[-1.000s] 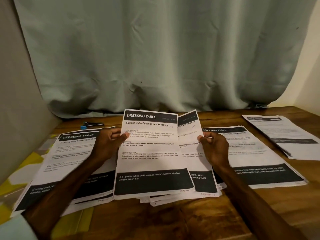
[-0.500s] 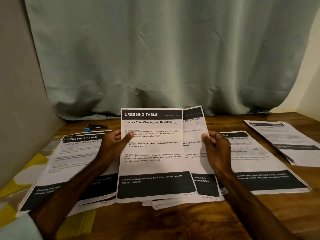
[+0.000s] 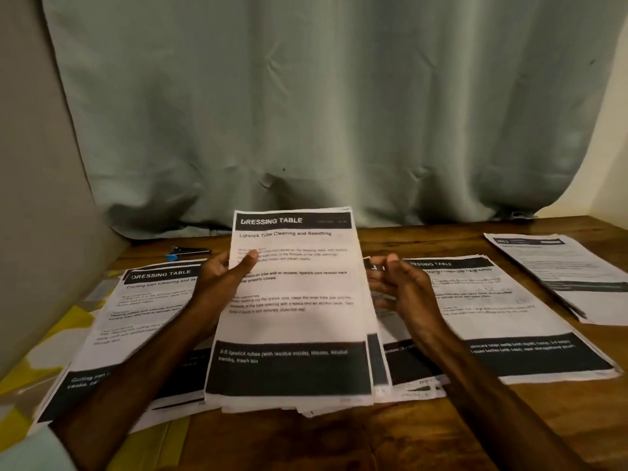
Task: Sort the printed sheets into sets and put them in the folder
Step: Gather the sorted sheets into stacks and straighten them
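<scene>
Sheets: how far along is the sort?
Done: three piles lie on the table: curling-iron pile, skincare pile, far-right pile. In hand: left hand grips the lipstick stack, right hand at its edge. Left: filing; no pile shows inside a folder.

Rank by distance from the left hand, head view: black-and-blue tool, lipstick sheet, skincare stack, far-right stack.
1. lipstick sheet: centre, gripped by the left hand.
2. black-and-blue tool: just behind it, back left.
3. skincare stack: right of centre.
4. far-right stack: table's right edge.
</scene>
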Motion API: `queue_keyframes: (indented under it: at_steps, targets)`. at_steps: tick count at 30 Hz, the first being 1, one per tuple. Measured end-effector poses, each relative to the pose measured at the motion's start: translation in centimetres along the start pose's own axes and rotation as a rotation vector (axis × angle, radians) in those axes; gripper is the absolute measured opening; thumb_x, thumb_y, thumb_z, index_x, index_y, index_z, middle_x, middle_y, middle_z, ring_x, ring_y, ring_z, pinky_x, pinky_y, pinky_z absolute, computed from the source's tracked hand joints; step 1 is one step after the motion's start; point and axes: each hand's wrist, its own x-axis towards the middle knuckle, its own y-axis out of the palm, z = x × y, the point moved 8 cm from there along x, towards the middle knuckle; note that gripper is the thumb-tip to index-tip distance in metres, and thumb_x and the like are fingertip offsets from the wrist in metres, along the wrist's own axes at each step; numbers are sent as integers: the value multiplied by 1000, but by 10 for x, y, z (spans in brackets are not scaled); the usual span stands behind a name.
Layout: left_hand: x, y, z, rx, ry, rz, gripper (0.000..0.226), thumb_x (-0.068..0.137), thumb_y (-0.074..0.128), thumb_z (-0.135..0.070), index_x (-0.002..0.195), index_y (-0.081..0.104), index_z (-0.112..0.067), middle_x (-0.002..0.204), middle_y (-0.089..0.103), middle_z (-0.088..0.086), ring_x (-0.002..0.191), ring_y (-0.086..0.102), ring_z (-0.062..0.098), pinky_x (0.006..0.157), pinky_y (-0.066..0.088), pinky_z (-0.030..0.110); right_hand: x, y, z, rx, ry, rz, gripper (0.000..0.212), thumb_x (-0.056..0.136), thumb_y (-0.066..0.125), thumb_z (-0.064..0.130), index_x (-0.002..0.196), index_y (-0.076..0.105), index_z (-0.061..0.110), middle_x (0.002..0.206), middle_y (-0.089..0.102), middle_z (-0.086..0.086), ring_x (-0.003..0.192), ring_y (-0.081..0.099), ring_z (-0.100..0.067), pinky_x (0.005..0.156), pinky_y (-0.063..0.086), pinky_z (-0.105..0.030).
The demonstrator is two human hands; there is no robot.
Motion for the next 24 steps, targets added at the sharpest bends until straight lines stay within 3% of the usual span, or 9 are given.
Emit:
queue_keyframes:
  at_steps: [3, 6, 9, 11, 13, 15, 19, 22, 24]
  targets:
    - [8, -20, -4, -63, -28, -62, 31, 90, 73, -39, 115, 69, -22, 98, 79, 6, 83, 78, 26, 62, 62, 35, 16, -26, -1, -190, -13, -137, 12, 100, 61, 10, 110, 67, 12, 100, 77, -7, 81, 76, -19, 66, 61, -31]
    - [17, -37, -4, -130, -31, -112, 31, 88, 75, -37, 114, 71, -20, 101, 79, 8, 83, 77, 27, 66, 64, 39, 33, -45, 10, -619, -54, -267, 13, 91, 73, 6, 98, 72, 16, 89, 71, 4, 75, 64, -3, 71, 54, -19]
    - [21, -46, -4, -158, -44, -135, 22, 90, 75, -34, 107, 71, -22, 99, 79, 8, 80, 77, 27, 65, 65, 40, 54, -40, 23, -852, -133, -152, 3, 86, 80, 9, 85, 76, 10, 79, 70, 0, 72, 63, -6, 75, 55, -25]
    - [22, -49, -2, -167, -49, -147, 17, 91, 73, -32, 105, 71, -23, 93, 78, 5, 70, 77, 21, 53, 62, 34, 62, -31, 14, -887, -100, -33, 23, 78, 88, 19, 75, 73, 2, 71, 69, -9, 69, 65, -21, 75, 54, -36]
    - [23, -51, 2, -160, -63, -143, 20, 91, 73, -32, 109, 70, -23, 93, 79, 5, 68, 76, 21, 50, 60, 32, 67, -28, -4, -980, -9, -3, 44, 68, 93, 41, 73, 68, 5, 69, 65, -6, 69, 62, -22, 66, 47, -32]
    - [25, -49, 5, -151, -71, -129, 26, 89, 74, -34, 111, 70, -21, 96, 79, 6, 70, 77, 23, 52, 61, 33, 67, -22, -15, -1093, 26, 17, 48, 64, 92, 52, 74, 59, 18, 73, 60, 2, 77, 60, -20, 61, 42, -28]
    - [26, -43, 6, -119, -64, -101, 22, 90, 73, -36, 108, 69, -23, 88, 79, 2, 66, 76, 20, 48, 58, 29, 65, -17, -17, -1105, 30, 54, 42, 70, 91, 45, 69, 51, 30, 66, 52, 14, 65, 55, -6, 55, 35, -20]
    - [27, -38, 10, -106, -64, -67, 29, 88, 73, -38, 113, 71, -23, 96, 79, 4, 73, 77, 22, 54, 61, 32, 62, -23, -17, -1006, 19, 49, 27, 71, 91, 33, 71, 69, 18, 72, 69, 7, 65, 61, -5, 57, 40, -17]
    - [27, -38, 11, -83, -63, -65, 29, 88, 73, -39, 114, 71, -24, 95, 79, 2, 74, 77, 22, 54, 61, 32, 56, -29, -11, -915, 3, 7, 26, 72, 91, 22, 67, 66, 17, 70, 66, 5, 65, 61, -7, 59, 42, -19]
